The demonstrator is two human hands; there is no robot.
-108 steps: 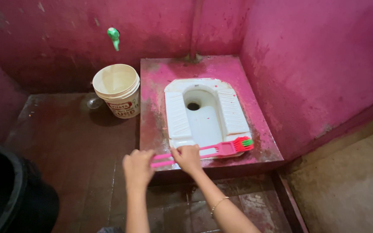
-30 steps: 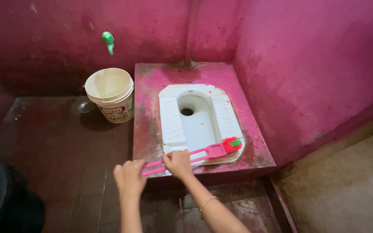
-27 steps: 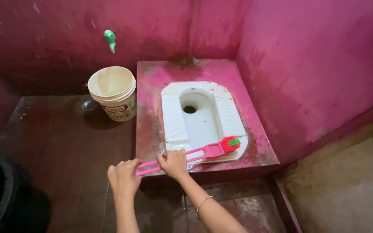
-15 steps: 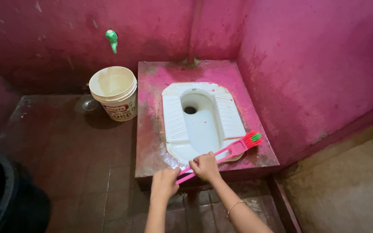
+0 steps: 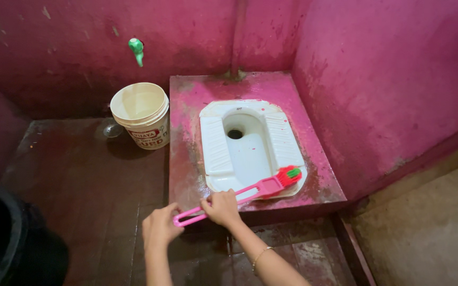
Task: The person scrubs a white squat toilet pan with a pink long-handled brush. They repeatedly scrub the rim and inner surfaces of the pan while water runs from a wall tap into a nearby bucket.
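Note:
A long pink brush (image 5: 255, 189) with red and green bristles lies across the front rim of a white squat toilet pan (image 5: 250, 148). My right hand (image 5: 221, 207) grips the handle near its middle. My left hand (image 5: 160, 226) holds the handle's near end. The bristle head rests on the pan's front right corner. The pan sits in a raised pink platform (image 5: 186, 159).
A cream bucket (image 5: 141, 114) stands left of the platform under a green tap (image 5: 137, 49). A black bin (image 5: 6, 238) fills the lower left corner. Pink walls close the back and right. The wet brown floor (image 5: 91, 180) lies to the left, with a low kerb (image 5: 353, 249) on the right.
Over the last half second both hands and the brush slid left, and the bristle head moved from the platform's right side back onto the pan's front corner.

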